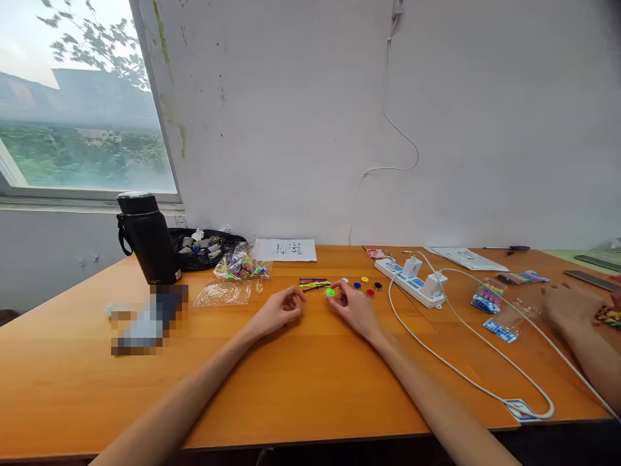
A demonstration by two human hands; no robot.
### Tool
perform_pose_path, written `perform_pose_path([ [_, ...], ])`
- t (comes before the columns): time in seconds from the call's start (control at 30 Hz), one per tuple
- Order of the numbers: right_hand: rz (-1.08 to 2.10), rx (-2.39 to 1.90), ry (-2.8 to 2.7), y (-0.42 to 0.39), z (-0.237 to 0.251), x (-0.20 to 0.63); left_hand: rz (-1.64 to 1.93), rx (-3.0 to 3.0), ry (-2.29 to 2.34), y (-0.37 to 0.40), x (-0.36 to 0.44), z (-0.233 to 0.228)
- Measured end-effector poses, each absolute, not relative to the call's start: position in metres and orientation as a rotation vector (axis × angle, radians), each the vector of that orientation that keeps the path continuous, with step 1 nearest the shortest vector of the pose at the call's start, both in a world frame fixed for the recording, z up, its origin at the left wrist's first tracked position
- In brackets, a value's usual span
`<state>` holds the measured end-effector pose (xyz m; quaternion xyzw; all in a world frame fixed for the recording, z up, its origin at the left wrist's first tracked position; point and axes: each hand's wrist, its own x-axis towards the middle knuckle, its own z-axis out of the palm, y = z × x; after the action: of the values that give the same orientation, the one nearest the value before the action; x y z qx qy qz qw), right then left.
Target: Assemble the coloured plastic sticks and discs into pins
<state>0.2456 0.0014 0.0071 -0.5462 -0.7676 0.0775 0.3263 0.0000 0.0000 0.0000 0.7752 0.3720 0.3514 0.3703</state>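
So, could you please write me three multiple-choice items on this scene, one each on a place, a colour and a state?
1. Where does the black flask stand on the wooden table?
A. far left, near the window
B. beside the power strip
C. at the near edge

2. What colour is the small disc at the right hand?
A. red
B. bright green
C. white

3. How is the left hand?
A. flat, palm up
B. gripping the flask
C. loosely curled, resting on the table

Answers:
1 A: the flask stands at the table's far left, below the window.
2 B: the disc by the right fingertips is bright green.
3 C: the fingers are curled with the hand lying on the wood beside the coloured sticks.
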Motion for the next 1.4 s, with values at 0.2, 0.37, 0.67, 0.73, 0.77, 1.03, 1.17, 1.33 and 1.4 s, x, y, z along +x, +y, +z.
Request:
perform_pose_path([
  [0.2,0.507,-0.967,-2.118,-0.021,0.007,0.209,0.79,1.582,0.649,-0.001,0.0,0.002],
  [0.37,0.61,-0.887,-2.156,-0.014,0.003,0.208,0.916,1.462,0.755,0.007,0.001,-0.007],
  [0.67,0.031,-1.375,-1.928,0.067,-0.012,0.233,1.033,1.248,0.818,0.013,-0.001,-0.009],
  [0.73,-0.022,-1.472,-1.947,0.075,-0.015,0.233,1.028,1.257,0.809,0.014,-0.001,-0.011],
  [0.77,-0.049,-1.498,-1.967,0.076,-0.016,0.232,1.026,1.266,0.807,0.014,-0.001,-0.011],
  [1.03,-0.218,-1.485,-2.075,0.067,-0.017,0.228,1.022,1.289,0.8,0.014,0.0,-0.013],
  [1.17,-0.226,-1.483,-2.079,0.067,-0.016,0.23,1.014,1.296,0.801,0.014,0.0,-0.012],
  [1.33,-0.222,-1.475,-2.077,0.065,-0.013,0.229,1.005,1.31,0.816,0.012,0.001,-0.01],
  [1.4,-0.226,-1.459,-2.072,0.063,-0.011,0.228,1.006,1.32,0.812,0.012,0.001,-0.01],
])
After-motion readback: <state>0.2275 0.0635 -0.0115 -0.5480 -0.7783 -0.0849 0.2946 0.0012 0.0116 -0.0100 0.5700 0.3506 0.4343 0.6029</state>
